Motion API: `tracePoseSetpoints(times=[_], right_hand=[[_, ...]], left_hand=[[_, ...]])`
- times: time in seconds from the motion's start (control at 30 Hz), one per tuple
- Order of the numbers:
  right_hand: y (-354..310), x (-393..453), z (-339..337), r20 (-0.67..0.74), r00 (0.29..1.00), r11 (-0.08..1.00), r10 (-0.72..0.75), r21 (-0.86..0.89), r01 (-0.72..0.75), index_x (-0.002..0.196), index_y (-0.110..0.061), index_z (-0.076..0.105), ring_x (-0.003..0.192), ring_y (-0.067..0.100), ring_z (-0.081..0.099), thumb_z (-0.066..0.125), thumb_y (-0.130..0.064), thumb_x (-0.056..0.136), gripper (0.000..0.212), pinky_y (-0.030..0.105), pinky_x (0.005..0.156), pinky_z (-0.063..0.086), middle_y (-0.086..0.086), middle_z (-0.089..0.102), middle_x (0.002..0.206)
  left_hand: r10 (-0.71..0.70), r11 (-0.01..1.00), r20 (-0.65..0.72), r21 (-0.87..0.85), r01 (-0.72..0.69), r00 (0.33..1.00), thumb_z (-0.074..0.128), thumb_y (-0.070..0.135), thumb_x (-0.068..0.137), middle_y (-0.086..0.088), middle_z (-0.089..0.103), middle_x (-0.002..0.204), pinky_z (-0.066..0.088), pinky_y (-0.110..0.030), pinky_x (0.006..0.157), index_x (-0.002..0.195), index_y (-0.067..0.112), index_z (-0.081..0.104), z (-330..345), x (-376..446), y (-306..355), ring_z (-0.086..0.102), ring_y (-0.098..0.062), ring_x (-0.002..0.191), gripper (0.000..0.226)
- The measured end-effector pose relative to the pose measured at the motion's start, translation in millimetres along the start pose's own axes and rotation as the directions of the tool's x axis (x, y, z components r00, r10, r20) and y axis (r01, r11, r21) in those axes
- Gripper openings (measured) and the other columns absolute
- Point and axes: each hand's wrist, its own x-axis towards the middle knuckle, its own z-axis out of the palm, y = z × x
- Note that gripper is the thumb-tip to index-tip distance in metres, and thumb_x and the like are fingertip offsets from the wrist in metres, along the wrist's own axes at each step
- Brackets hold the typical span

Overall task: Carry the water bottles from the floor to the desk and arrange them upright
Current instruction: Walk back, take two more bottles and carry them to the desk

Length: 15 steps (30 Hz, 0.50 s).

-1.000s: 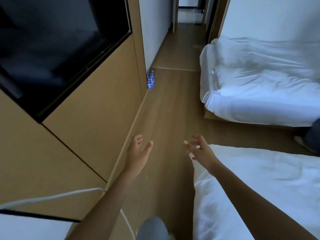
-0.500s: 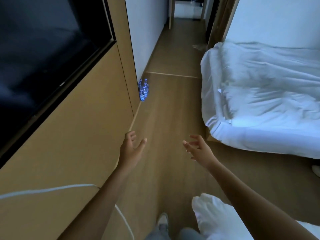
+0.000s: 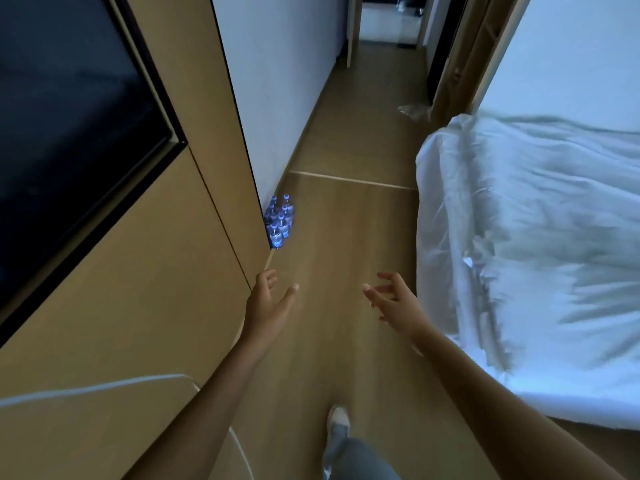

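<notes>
Several blue-labelled water bottles (image 3: 278,221) stand upright in a tight cluster on the wooden floor, against the corner where the tan wall panel meets the white wall. My left hand (image 3: 268,301) reaches forward, fingers apart and empty, a short way in front of the bottles. My right hand (image 3: 393,303) is held out beside it, also spread and empty, further right over the floor. No desk is in view.
A tan panel wall (image 3: 138,289) with a dark screen (image 3: 62,133) runs along the left. A bed with white bedding (image 3: 536,254) fills the right. A corridor (image 3: 374,109) leads away ahead. A white cable (image 3: 104,388) hangs at lower left. My foot (image 3: 338,419) is on the floor.
I have walked forward along the floor: the bottles are nearer and lower in view, the near bed has dropped out of sight. Both hands stay open and outstretched.
</notes>
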Motion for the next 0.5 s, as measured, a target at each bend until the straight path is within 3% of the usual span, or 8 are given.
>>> tracePoseSetpoints(times=[0.17, 0.37, 0.5], right_hand=[[-45, 120, -26, 0.021, 1.0, 1.0, 0.008, 0.003, -0.008, 0.135, -0.027, 0.042, 0.095, 0.011, 0.063, 0.062, -0.057, 0.084, 0.062, 0.022, 0.068, 0.051, -0.006, 0.06, 0.111], [-81, 267, -37, 0.047, 0.999, 0.999, 0.019, -0.044, -0.017, 0.14, -0.025, 0.038, 0.108, 0.019, 0.06, 0.063, -0.051, 0.086, 0.064, 0.038, 0.089, 0.055, 0.002, 0.056, 0.125], [-111, 387, -40, 0.044, 0.999, 0.998, 0.032, -0.063, -0.029, 0.141, -0.023, 0.038, 0.111, 0.022, 0.059, 0.063, -0.048, 0.088, 0.064, 0.045, 0.095, 0.053, 0.004, 0.055, 0.127]], left_hand=[[-0.018, 1.0, 0.019, -0.009, 0.019, 1.0, 0.068, 0.028, 0.088, -0.001, 0.055, 0.134, 0.043, -0.03, 0.1, 0.128, 0.016, 0.049, 37, 114, 40, 0.052, -0.016, 0.123, 0.046], [-0.042, 0.999, 0.051, -0.029, 0.043, 0.998, 0.068, 0.027, 0.088, 0.0, 0.056, 0.133, 0.04, -0.024, 0.097, 0.127, 0.017, 0.052, 77, 257, 61, 0.052, -0.014, 0.123, 0.044], [-0.079, 0.996, 0.037, -0.038, 0.081, 0.996, 0.068, 0.024, 0.088, -0.001, 0.055, 0.133, 0.042, -0.035, 0.105, 0.129, 0.014, 0.05, 105, 375, 74, 0.052, -0.018, 0.124, 0.046]])
